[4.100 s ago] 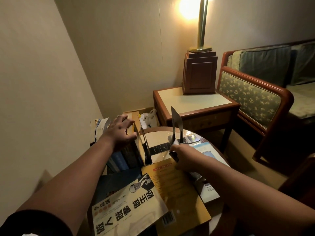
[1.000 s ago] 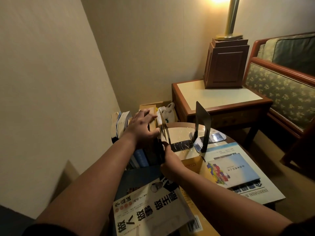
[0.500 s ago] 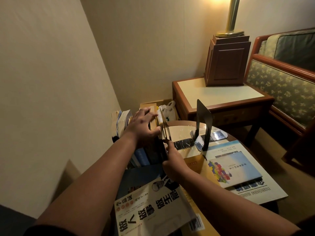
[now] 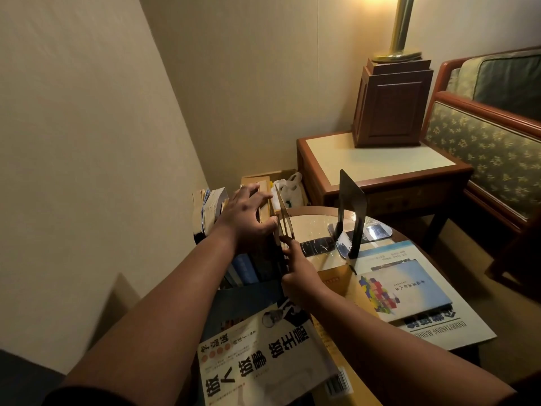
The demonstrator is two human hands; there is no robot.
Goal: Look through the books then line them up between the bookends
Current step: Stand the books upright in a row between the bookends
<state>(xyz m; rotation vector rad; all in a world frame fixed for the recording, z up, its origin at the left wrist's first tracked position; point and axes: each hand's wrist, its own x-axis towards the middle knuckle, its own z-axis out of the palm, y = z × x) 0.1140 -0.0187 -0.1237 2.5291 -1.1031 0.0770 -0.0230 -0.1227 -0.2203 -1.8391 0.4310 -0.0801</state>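
Several books (image 4: pixel 248 266) stand upright at the left edge of the round glass-topped table (image 4: pixel 310 222). My left hand (image 4: pixel 248 219) lies on top of them, fingers spread and bent over their upper edges. A thin dark bookend (image 4: pixel 283 213) leans against their right side; my right hand (image 4: pixel 298 272) grips its lower part. A second black bookend (image 4: pixel 351 210) stands free further right. Lying flat are a white book with large black characters (image 4: pixel 260 356), an orange book (image 4: pixel 339 284), a blue-and-white book (image 4: pixel 407 291) and a white business book (image 4: pixel 456 328).
A wooden side table (image 4: pixel 377 159) with a lamp base (image 4: pixel 392 104) stands behind the round table. An upholstered wooden sofa (image 4: pixel 486 142) is at the right. A cardboard box and white plastic bag (image 4: pixel 288 189) sit in the corner; the wall is close on the left.
Four seconds ago my right hand held the right bookend; it has since let go and moved to the left bookend beside the standing books. Over the last second both hands barely moved.
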